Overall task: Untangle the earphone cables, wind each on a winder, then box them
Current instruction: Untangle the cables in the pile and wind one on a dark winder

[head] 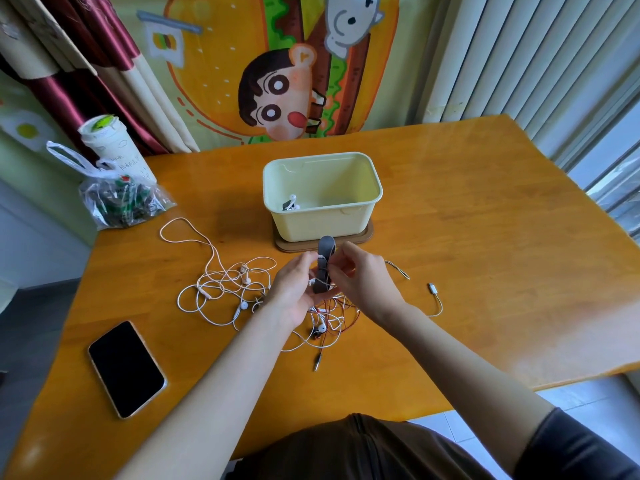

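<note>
i have the left hand (294, 289) in plain sight. its fingers are curled round the lower half of a dark grey winder (325, 263), gripping it from the left side. the right hand (360, 282) comes in from the other side. its thumb and forefinger are closed in a tight pinch on the winder's right edge, and its other fingers are loosely bent behind.

the winder stands roughly upright between the two hands, lifted off the table (485, 271), with its rounded top showing above the fingertips. thin turns of cable (322, 270) cross its middle. from here i cannot tell how many.

directly under the hands a red and white tangle (337, 322) lies on the wood, with a white earbud (322, 328) in it. a metal jack plug (317, 362) trails out toward me. just to the left sits a looser heap of white earphones (225, 289), and one long loop (183, 233) runs off to the far left. to the right, apart from the heaps, lies a short white lead ending in a small connector (432, 288).

just past the hands is the pale yellow box (322, 223), open-topped, standing on a brown board (367, 237). a white earphone bundle (291, 204) lies in its near left corner.

further out on the left are a black phone (126, 368) face up, a clear plastic bag (117, 199) and a white cup (110, 143).
</note>
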`<state>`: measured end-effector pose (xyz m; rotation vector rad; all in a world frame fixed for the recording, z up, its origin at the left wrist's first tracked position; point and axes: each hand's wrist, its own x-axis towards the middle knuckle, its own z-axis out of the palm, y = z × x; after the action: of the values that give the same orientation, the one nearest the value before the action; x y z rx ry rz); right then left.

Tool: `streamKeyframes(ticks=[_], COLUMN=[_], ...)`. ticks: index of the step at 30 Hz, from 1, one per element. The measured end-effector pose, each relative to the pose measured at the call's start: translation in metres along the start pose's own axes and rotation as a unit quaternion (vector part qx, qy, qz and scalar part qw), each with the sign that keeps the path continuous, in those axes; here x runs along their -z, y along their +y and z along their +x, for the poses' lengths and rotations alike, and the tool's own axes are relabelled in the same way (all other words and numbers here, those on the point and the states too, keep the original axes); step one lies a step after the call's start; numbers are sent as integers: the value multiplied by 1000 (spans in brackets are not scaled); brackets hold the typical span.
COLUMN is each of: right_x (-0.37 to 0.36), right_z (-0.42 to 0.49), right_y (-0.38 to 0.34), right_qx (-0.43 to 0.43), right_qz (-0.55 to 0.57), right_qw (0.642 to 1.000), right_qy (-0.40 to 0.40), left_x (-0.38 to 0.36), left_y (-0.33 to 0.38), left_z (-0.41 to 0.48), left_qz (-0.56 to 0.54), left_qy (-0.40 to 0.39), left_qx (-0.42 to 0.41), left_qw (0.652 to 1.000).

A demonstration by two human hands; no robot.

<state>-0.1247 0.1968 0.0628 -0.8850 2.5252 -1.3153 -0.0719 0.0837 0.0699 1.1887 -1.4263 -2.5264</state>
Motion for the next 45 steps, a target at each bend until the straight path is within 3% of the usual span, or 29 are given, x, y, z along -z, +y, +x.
streamKeyframes(ticks=[9, 17, 29, 37, 45], right_x=[0, 0, 1, 4, 7], right_z=[-3, -2, -3, -3, 1], right_y=[1, 0, 1, 6, 7], right_qx=[2, -11, 2, 42, 20], right_qz=[-45, -39, 38, -48, -83], right_qw=[999, 999, 998, 996, 994], right_qy=[-12, -2, -51, -70, -75], left_x=[-1, -2, 2, 6, 8], left_y=[-5, -3, 1, -3, -6], left_z=[-3, -1, 0, 4, -1], left_qz=[12, -4, -46, -40, -67], left_qy=[2, 14, 0, -2, -43], left_qx=[40, 22, -6, 3, 21], left_qw=[999, 1000, 999, 999, 997])
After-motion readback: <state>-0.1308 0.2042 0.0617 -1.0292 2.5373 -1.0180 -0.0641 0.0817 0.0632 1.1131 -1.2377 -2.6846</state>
